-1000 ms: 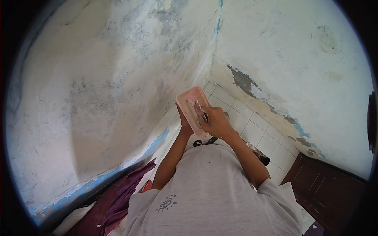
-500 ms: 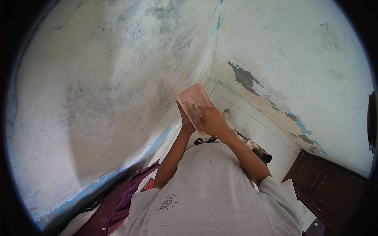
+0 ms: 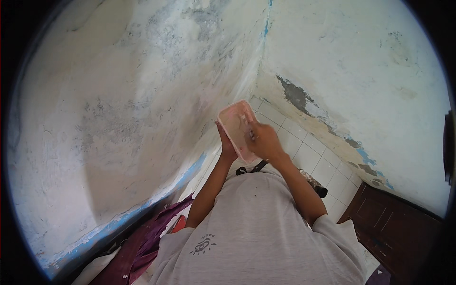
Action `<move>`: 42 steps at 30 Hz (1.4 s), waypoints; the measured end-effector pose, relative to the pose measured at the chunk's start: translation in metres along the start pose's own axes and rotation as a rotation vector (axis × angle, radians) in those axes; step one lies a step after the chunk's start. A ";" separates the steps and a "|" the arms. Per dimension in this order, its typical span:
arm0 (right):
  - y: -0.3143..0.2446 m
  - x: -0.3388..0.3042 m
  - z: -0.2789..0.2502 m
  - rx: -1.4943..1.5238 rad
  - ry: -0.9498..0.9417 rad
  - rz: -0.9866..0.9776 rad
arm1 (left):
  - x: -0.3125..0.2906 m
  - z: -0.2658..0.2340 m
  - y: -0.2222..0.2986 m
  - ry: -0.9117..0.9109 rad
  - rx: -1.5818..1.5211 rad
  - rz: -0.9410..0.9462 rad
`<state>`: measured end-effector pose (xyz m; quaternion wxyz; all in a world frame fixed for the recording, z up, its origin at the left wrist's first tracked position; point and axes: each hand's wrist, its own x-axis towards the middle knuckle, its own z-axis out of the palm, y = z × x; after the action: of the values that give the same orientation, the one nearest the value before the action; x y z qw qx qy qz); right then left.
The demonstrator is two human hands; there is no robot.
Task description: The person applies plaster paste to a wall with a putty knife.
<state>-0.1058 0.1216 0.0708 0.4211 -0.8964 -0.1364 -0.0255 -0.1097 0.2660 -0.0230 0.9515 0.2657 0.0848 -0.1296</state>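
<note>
A pink rectangular plastic tub (image 3: 233,114) is held out in front of my waist, tilted so that its inside shows. Whitish smears coat its inner walls and rim. My left hand (image 3: 228,146) grips the tub along its left side, the fingers mostly hidden beneath it. Over the tub's right edge is my right hand (image 3: 267,144), its fingers curled together toward the inside. Small pale spots mark those fingers. Whatever the right hand may hold is hidden.
A patchy, stained wall (image 3: 114,118) stands close on the left, meeting a peeling right wall (image 3: 351,71) ahead. White tiles (image 3: 308,156) cover the floor. Dark brown wooden furniture (image 3: 389,228) is at lower right, purple cloth (image 3: 142,242) at lower left.
My right hand has shifted slightly right and out from the tub's inside toward its right edge. The tub has moved a little to the right in my left hand.
</note>
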 end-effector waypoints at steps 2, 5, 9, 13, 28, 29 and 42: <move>-0.008 -0.005 0.009 0.053 -0.074 -0.070 | -0.001 0.002 0.001 0.074 0.077 -0.017; -0.013 -0.004 0.003 0.098 -0.134 -0.162 | -0.005 0.000 0.005 0.048 -0.046 -0.061; -0.003 -0.003 0.000 0.048 -0.059 0.010 | -0.002 0.004 0.001 -0.002 0.151 0.017; -0.008 -0.003 -0.001 0.103 -0.066 -0.122 | -0.003 -0.004 0.004 0.107 -0.126 -0.129; 0.034 -0.017 -0.017 0.266 -0.137 0.121 | 0.002 -0.013 0.005 -0.060 -0.066 -0.105; 0.031 -0.016 -0.020 0.269 -0.125 0.117 | -0.002 -0.015 0.007 0.012 -0.021 -0.082; 0.004 0.156 0.008 0.493 0.634 0.098 | -0.035 -0.053 0.006 0.084 0.000 -0.021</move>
<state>0.0442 0.1603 0.0877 0.6453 -0.7217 0.0411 -0.2470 -0.1465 0.3065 -0.0569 0.9457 0.2702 0.1274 -0.1282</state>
